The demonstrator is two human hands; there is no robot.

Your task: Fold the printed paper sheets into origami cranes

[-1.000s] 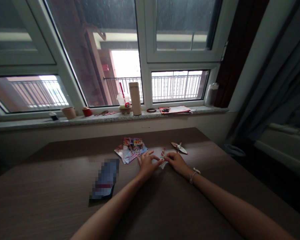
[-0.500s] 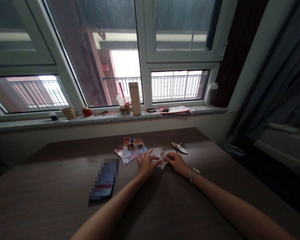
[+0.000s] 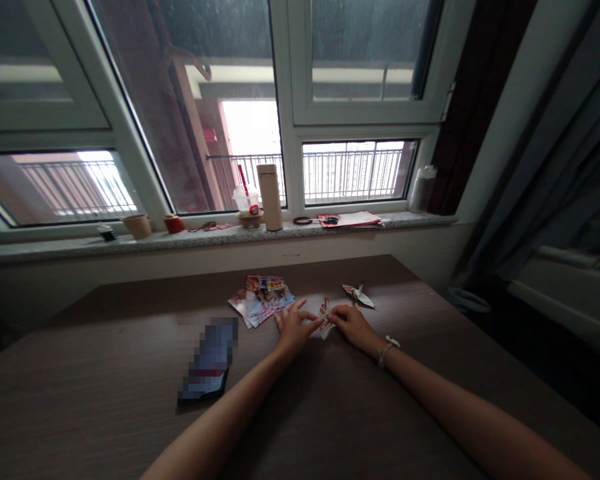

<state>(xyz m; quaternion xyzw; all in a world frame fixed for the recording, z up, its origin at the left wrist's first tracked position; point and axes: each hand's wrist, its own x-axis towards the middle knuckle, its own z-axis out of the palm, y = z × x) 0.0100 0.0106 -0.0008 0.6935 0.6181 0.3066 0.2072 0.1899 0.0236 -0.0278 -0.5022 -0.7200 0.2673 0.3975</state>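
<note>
A small piece of folded paper, white with red stripes, is between my hands just above or on the brown table. My right hand, with a bracelet at its wrist, pinches the paper's right side between thumb and index finger. From the left, the thumb and index finger of my left hand close on the paper's other side, while its remaining fingers stretch forward beside the printed sheets. Fingertips partly hide the paper's folds. Behind my right hand lies a folded paper crane in similar printed paper.
Colourful printed sheets lie in a fanned pile beyond my left hand. A blurred-out phone rests left of my forearm. On the windowsill stand a tan flask, a drink cup with red straw, and scissors on papers.
</note>
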